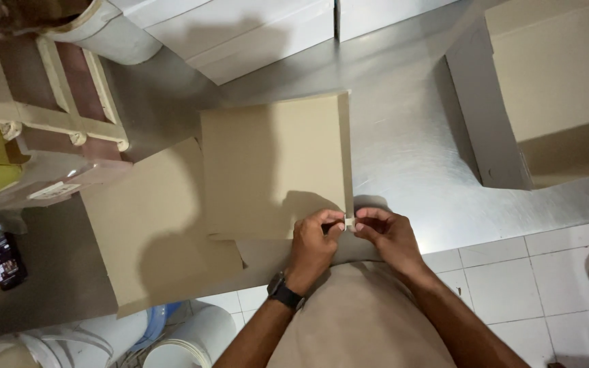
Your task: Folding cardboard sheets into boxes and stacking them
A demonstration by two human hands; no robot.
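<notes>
The left hand [311,245] and the right hand [390,238] meet at the near right corner of a flat brown cardboard sheet [274,163]; the fingertips of both are pinched shut on a small pale tab [350,223] at that corner, thumb and forefinger of each touching it from either side; a dark wristwatch [283,293] sits on the left wrist. The sheet lies on a steel table [403,136], spreading away from the fingers and to their left; under it, further left of the fingers, a larger brown sheet [151,232] juts over the table's near edge. Well to the right of and beyond the fingers stands an open box [547,95], grey outside and tan inside; beyond the fingers, at the table's far edge, lie white flat cartons [240,34]; far to the left of the fingers a phone [1,255] with a lit screen rests on a dark surface.
</notes>
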